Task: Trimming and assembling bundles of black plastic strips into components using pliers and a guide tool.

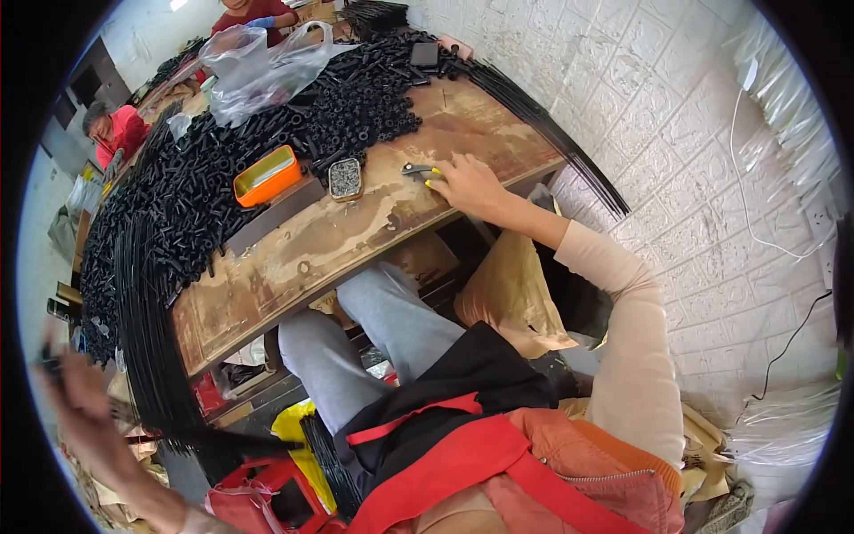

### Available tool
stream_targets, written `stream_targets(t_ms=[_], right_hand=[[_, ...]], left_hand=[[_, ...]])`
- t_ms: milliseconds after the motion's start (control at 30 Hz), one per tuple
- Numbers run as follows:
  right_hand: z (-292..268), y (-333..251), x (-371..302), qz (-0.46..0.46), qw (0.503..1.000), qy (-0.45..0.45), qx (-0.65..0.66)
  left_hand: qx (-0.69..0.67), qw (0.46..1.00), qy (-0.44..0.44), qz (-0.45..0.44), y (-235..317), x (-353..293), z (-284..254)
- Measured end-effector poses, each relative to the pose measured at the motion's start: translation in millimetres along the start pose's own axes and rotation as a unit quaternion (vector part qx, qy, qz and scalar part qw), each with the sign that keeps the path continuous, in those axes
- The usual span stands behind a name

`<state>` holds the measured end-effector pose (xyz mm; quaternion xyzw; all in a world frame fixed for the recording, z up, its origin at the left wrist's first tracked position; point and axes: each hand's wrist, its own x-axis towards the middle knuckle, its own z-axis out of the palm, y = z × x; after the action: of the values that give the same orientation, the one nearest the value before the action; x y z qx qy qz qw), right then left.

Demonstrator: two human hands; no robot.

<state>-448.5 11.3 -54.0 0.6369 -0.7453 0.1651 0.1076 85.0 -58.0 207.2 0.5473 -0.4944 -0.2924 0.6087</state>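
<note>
Orange jacket (569, 445) of the person is nearest to the camera, with a red band (445, 481) across it; beyond it, grey trousers (311, 356) reach under the tabletop (258, 294). On the right part of this tabletop are the pliers (414, 168), their head pointing left. Right hand (469, 184) is over their yellow handles, and its grip is closed on them. Left hand (84, 392) is at the near left, beside black rods (147, 311) which hang over the edge. It is blurred, so I cannot tell whether its grip is spread or pressed together. Left of the pliers stands a small box (347, 197) with metal bits, then an orange box (276, 188). Black pieces (347, 116) form a heap behind, and a plastic bag (267, 76) lies on it. Two co-workers are at the far left, both in red.
</note>
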Motion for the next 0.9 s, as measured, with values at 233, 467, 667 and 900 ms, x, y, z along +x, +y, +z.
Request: stream_targets(t_ms=[233,467,667,900], right_hand=[[-15.4,141.2,11.9,0.073,0.98,0.088,-0.166],[19.1,356.2,-31.5,-0.047,0.955,-0.011,-0.292],[-28.3,487.8,8.7,0.05,0.951,-0.117,-0.281],[-5.8,406.9,15.6,0.136,0.913,-0.185,-0.337]], left_hand=[[0.047,0.932,-0.347,-0.089,-193.2,-108.2,14.5],[0.504,0.818,-0.274,-0.037,-339.3,-164.6,-24.6],[0.432,0.881,-0.193,0.007,-441.1,-186.4,-86.5],[0.575,0.745,-0.312,-0.131,-441.2,-198.6,-153.7]])
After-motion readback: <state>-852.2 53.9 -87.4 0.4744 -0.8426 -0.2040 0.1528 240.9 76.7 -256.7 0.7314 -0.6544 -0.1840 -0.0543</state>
